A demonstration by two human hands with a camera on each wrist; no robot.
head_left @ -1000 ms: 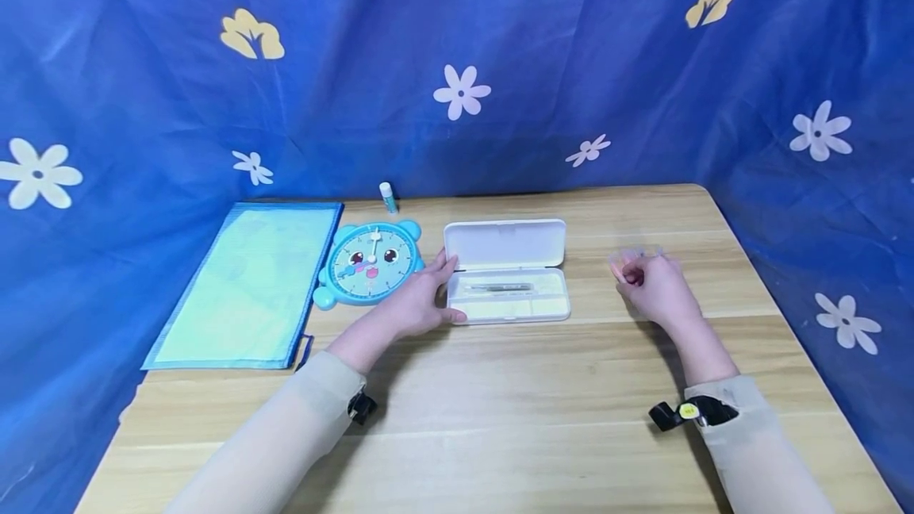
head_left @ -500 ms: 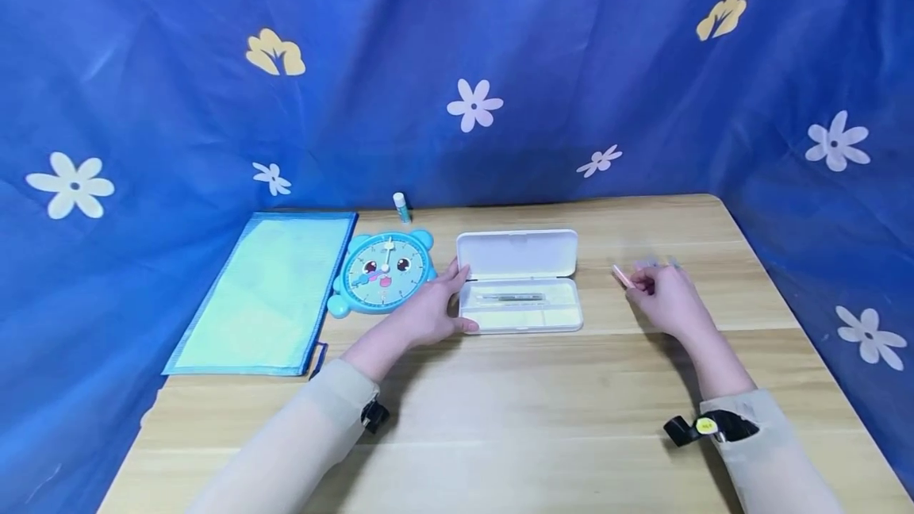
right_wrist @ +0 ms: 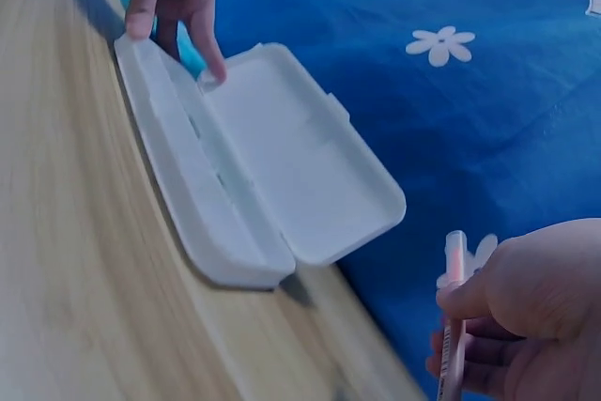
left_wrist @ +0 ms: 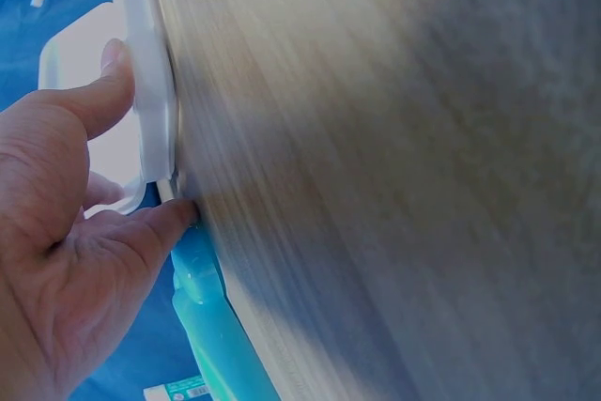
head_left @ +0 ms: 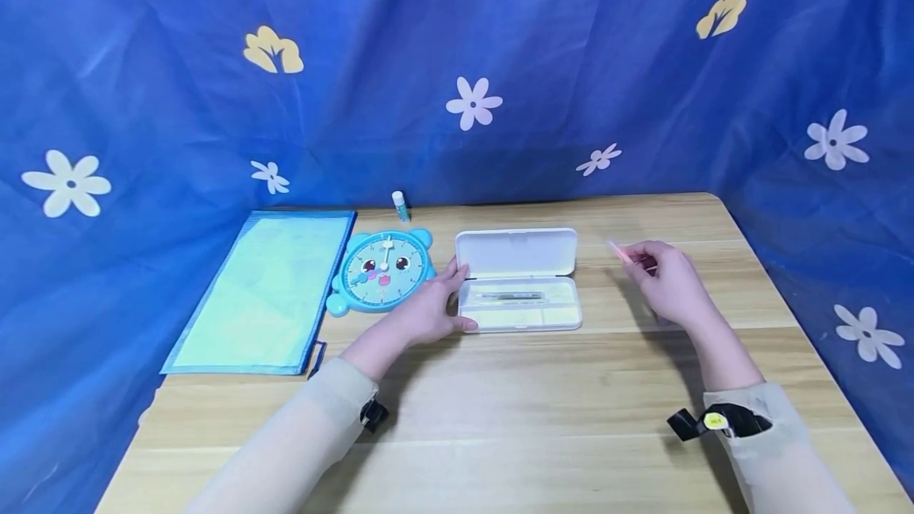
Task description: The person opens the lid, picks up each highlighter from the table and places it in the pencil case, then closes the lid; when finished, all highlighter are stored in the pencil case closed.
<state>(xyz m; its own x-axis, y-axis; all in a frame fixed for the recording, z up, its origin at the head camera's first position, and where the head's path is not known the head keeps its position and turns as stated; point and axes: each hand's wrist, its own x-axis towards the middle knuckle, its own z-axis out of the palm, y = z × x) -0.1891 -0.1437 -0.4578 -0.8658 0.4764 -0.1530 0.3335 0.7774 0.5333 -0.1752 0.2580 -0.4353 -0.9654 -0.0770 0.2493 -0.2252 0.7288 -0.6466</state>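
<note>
A white pencil case (head_left: pixel 519 316) lies with its lid raised on the table. Inside it is a slim dark pen (head_left: pixel 510 296). At the left end, my left hand (head_left: pixel 431 312) holds the case, thumb on the front edge and fingers by the lid. In the right wrist view, my right hand (right_wrist: pixel 540 302) pinches a slim pink pen (right_wrist: pixel 455 265) with a transparent end and small print on its barrel. The hand is to the right of the case, above the table. Whether more pens lie inside my fingers, I cannot tell.
Left of the case lies a blue bear-shaped toy clock (head_left: pixel 384 272), close to my left hand. Behind it stands a glue stick (head_left: pixel 401 206). A light blue mesh folder (head_left: pixel 264 292) covers the table's left side. Blue flowered cloth (head_left: pixel 457 38) hangs behind the table (head_left: pixel 500 419).
My right hand has picked up the pink pen, and the small items seen beside it earlier no longer show. The left hand stays on the case. The head view has shifted slightly.
</note>
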